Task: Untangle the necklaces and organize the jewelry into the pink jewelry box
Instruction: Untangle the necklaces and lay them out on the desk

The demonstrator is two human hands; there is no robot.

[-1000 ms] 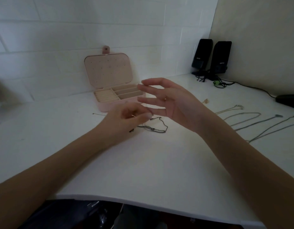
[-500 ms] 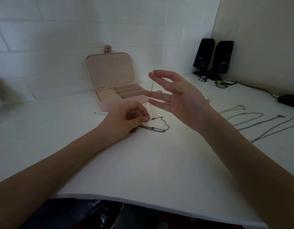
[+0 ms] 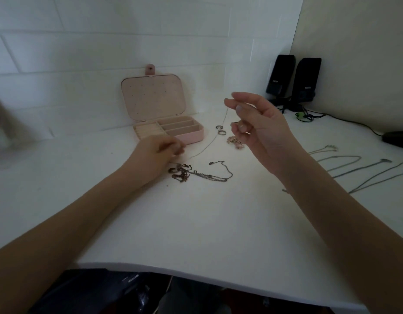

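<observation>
A thin chain (image 3: 215, 138) hangs from the pinched thumb and forefinger of the raised right hand (image 3: 261, 125) and slants down to the left hand (image 3: 157, 152), whose fingers curl closed around its lower end on the white table (image 3: 196, 223). A tangle of necklaces (image 3: 196, 172) lies just beside the left hand. The pink jewelry box (image 3: 171, 129) stands open behind it. Two rings (image 3: 220, 129) lie beside the box, and four straightened necklaces (image 3: 354, 166) lie to the right.

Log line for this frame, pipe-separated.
left hand: pinching thin chain at table | right hand: raised, pinching chain's other end | tangle: on table | pink jewelry box: open
</observation>
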